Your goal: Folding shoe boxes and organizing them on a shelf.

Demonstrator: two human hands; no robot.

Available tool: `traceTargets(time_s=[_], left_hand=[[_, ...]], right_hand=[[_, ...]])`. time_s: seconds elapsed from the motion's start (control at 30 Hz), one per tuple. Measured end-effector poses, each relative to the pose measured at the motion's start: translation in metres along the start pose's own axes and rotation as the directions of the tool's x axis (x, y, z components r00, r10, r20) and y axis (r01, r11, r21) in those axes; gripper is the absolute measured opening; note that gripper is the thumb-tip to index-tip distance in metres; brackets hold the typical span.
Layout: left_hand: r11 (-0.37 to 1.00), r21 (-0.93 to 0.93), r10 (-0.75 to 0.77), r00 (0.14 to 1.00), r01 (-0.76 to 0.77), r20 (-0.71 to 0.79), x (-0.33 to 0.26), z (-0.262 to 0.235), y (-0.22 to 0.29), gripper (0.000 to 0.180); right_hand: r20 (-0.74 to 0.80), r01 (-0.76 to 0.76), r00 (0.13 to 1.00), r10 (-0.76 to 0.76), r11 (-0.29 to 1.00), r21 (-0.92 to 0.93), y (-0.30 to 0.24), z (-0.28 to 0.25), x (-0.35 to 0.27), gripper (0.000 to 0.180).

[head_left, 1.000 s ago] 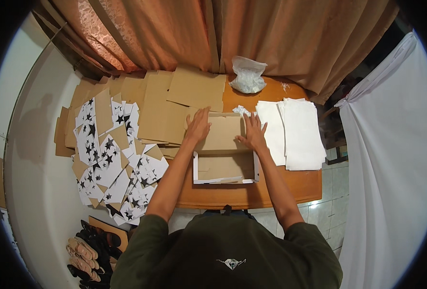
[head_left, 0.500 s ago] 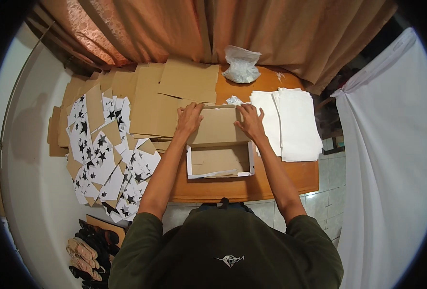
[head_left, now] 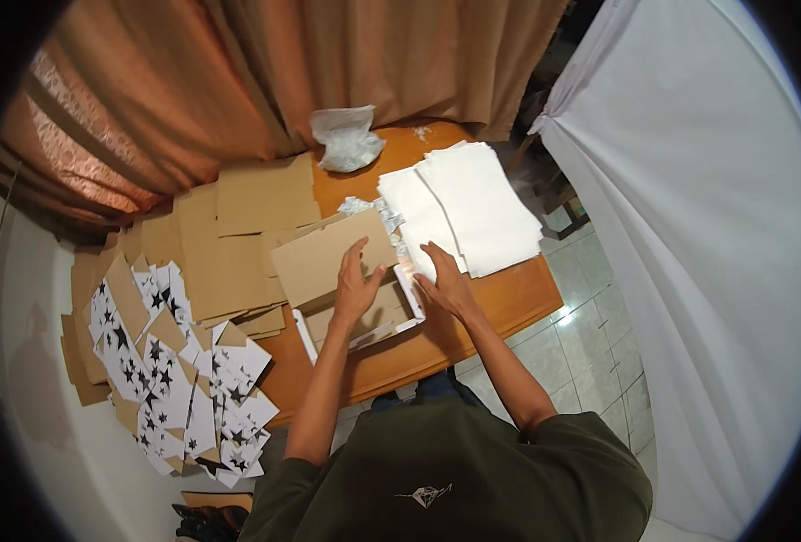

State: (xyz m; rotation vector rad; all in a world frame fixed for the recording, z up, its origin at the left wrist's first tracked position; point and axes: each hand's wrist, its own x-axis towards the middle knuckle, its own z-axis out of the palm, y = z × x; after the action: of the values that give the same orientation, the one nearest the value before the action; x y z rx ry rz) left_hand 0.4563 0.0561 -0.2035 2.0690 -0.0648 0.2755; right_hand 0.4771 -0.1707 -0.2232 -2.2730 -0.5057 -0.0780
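An open cardboard box (head_left: pixel 306 338), white outside and brown inside, stands at the near edge of the table with its brown lid flap (head_left: pixel 317 260) raised at the back. Over the box and in front of the flap is my left hand (head_left: pixel 357 287), fingers apart and holding nothing. My right hand (head_left: pixel 447 284) is just right of the box, beside the near end of a stack of white sheets (head_left: pixel 491 208). Its fingers are spread, with nothing seen in them. Small silvery-white packets (head_left: pixel 393 219) lie between the flap and the sheets.
Flat brown cardboard pieces (head_left: pixel 229 271) cover the table's left side. Star-printed white cardboard pieces (head_left: pixel 156 370) overlap at the near left. A clear plastic bag (head_left: pixel 350 144) with pale contents sits at the back. A brown curtain (head_left: pixel 283 72) hangs behind, a white cloth (head_left: pixel 680 226) at right.
Both hands have let go of the flap's top edge and come toward me; the right one has moved off to the right. The view has turned to the right.
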Motion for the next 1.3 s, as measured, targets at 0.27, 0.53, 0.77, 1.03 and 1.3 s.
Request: traceTargets(time_s=[0.27, 0.53, 0.77, 1.03, 1.3], left_hand=[[0.986, -0.087, -0.133, 0.984, 0.144, 0.122, 0.040, 0.182, 0.064, 0.062], [0.941, -0.051, -0.329, 0.939, 0.335, 0.098, 0.112, 0.370, 0.087, 0.059], [0.881, 0.244, -0.430, 0.901, 0.405, 0.059, 0.163, 0.429, 0.098, 0.052], [0.816, 0.148, -0.541, 0.828, 0.559, -0.144, 0.223, 0.461, 0.074, 0.057], [0.677, 0.067, -0.702, 0.670, 0.733, -0.241, 0.241, 0.475, 0.069, 0.050]], right_hand=[[-0.072, -0.137, 0.988, 0.136, 0.990, -0.017, 0.160, -0.136, -0.025, 0.061], [-0.048, -0.254, 0.964, 0.262, 0.958, 0.131, 0.308, -0.262, 0.020, 0.056], [0.049, -0.233, 0.972, 0.230, 0.970, 0.068, 0.398, -0.307, 0.075, 0.056], [0.050, -0.327, 0.939, 0.341, 0.927, -0.184, 0.427, -0.302, 0.152, 0.055], [-0.064, -0.444, 0.896, 0.440, 0.884, -0.143, 0.449, -0.283, 0.173, 0.063]])
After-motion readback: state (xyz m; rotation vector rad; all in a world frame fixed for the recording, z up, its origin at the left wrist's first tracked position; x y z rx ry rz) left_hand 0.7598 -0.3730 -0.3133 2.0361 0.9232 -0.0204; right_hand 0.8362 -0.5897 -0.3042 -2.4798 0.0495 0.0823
